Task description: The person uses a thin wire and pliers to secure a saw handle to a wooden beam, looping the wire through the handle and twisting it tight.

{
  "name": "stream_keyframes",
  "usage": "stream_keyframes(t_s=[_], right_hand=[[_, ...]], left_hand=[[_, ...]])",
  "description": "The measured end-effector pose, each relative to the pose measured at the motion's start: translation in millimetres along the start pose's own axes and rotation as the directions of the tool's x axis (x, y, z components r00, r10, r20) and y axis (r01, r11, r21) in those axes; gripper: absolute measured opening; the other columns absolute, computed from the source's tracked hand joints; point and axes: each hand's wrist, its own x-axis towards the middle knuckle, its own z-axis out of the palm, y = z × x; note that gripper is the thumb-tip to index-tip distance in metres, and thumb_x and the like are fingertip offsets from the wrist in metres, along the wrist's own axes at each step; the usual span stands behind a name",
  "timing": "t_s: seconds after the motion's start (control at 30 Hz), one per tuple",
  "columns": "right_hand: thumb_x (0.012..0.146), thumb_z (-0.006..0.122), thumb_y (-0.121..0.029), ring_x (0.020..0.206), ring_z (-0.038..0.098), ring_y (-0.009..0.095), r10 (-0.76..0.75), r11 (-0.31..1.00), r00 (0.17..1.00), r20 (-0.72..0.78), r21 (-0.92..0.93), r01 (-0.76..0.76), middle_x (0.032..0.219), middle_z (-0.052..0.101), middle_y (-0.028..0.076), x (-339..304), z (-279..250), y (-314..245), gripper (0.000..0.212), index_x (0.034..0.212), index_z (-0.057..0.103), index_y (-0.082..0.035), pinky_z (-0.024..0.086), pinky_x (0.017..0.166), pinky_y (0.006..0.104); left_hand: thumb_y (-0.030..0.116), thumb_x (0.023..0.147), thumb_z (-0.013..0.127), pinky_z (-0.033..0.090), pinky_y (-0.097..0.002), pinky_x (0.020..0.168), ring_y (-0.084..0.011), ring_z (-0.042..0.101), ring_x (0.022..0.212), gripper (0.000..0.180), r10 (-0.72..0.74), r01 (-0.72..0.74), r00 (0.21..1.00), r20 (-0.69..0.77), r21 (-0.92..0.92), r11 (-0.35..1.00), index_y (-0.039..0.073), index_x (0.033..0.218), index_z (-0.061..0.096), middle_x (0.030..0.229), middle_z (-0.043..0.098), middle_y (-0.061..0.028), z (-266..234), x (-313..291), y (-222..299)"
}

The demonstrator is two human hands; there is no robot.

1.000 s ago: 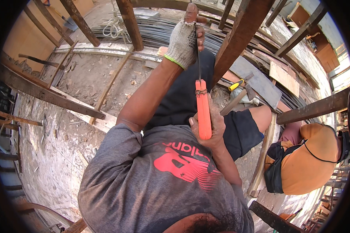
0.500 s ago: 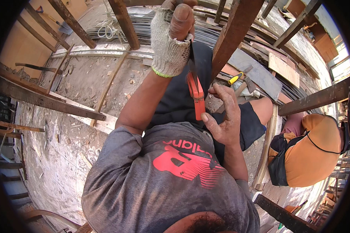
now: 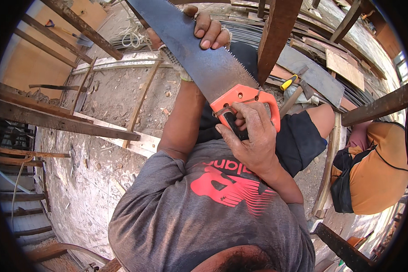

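Observation:
A handsaw with a dark, toothed blade (image 3: 186, 50) and an orange handle (image 3: 272, 102) lies across in front of my chest, its broad side toward the view. My left hand (image 3: 209, 34), in a pale knit glove with bare fingertips, grips the blade partway along. Its fingers curl over the toothed edge, and the blade hides most of the palm. My bare right hand (image 3: 256, 140) is at the handle, fingers bent against the orange part and thumb below. A black piece (image 3: 235, 126) shows between thumb and fingers; I cannot tell what it is.
A wooden post (image 3: 279, 41) stands just beyond the saw. Right of it lie a yellow-handled tool (image 3: 289, 82), a hatchet-like tool (image 3: 306, 89) and a grey board (image 3: 310, 75). A person in orange (image 3: 378, 167) crouches at right. Wooden beams (image 3: 63, 120) cross at left.
The saw has turned from edge-on to broadside. My right hand, earlier spread beside the handle, has closed in on it. My left fingers now show over the blade.

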Motion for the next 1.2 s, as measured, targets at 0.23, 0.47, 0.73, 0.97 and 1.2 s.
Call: stream_keyframes(t_s=[0.23, 0.47, 0.73, 0.97, 1.2], right_hand=[[0.072, 0.085, -0.006, 0.076, 0.061, 0.022, -0.018, 0.996, 0.998, -0.066, -0.091, 0.012, 0.098, 0.06, 0.011, -3, 3, 9, 0.051, 0.117, 0.062, 0.0, 0.053, 0.063, 0.0319], [0.072, 0.084, -0.011, 0.072, 0.064, 0.031, -0.047, 0.981, 0.995, -0.088, -0.189, 0.03, 0.095, 0.058, 0.012, -1, -6, 14, 0.045, 0.111, 0.062, -0.002, 0.053, 0.06, 0.0389], [0.078, 0.078, -0.01, 0.061, 0.056, 0.025, 0.026, 0.983, 0.98, -0.2, -0.171, -0.061, 0.075, 0.054, 0.01, -5, -2, 36, 0.02, 0.087, 0.063, -0.002, 0.045, 0.054, 0.0348], [0.082, 0.076, -0.016, 0.061, 0.051, 0.017, 0.027, 0.997, 0.976, -0.214, 0.076, -0.011, 0.072, 0.052, 0.007, -9, -33, 71, 0.022, 0.084, 0.062, 0.001, 0.04, 0.054, 0.031], [0.091, 0.068, -0.017, 0.083, 0.052, 0.011, 0.192, 0.875, 0.977, -0.093, 0.467, -0.128, 0.091, 0.058, 0.004, 4, -53, 87, 0.019, 0.093, 0.064, 0.001, 0.043, 0.074, 0.0269]], left_hand=[[0.077, 0.087, 0.052, 0.048, -0.0336, 0.072, -0.0193, 0.059, 0.076, 0.092, 0.024, -0.018, 0.992, -0.122, 0.049, 0.999, -0.002, 0.134, 0.056, 0.086, 0.057, -0.0077, -10, -14, -4], [0.054, 0.099, 0.058, 0.047, -0.0248, 0.054, -0.0123, 0.055, 0.059, 0.063, 0.366, 0.29, 0.748, -0.553, 0.769, 0.569, -0.006, 0.119, 0.06, 0.072, 0.055, -0.0025, 54, -2, -24], [0.049, 0.092, 0.072, 0.041, -0.0223, 0.063, -0.0055, 0.052, 0.074, 0.046, 0.493, 0.395, 0.747, -0.446, 0.894, 0.209, 0.004, 0.103, 0.066, 0.082, 0.06, 0.0012, 62, 2, -59], [0.048, 0.092, 0.072, 0.049, -0.0291, 0.079, -0.0134, 0.06, 0.088, 0.069, 0.239, 0.438, 0.83, -0.504, 0.854, 0.281, -0.003, 0.135, 0.054, 0.099, 0.063, -0.0045, 58, -13, -49], [0.028, 0.08, 0.085, 0.052, -0.0269, 0.077, -0.0123, 0.063, 0.088, 0.054, -0.423, 0.822, 0.557, -0.715, 0.401, 0.405, 0.001, 0.123, 0.067, 0.101, 0.07, -0.0075, 84, -59, -37]])
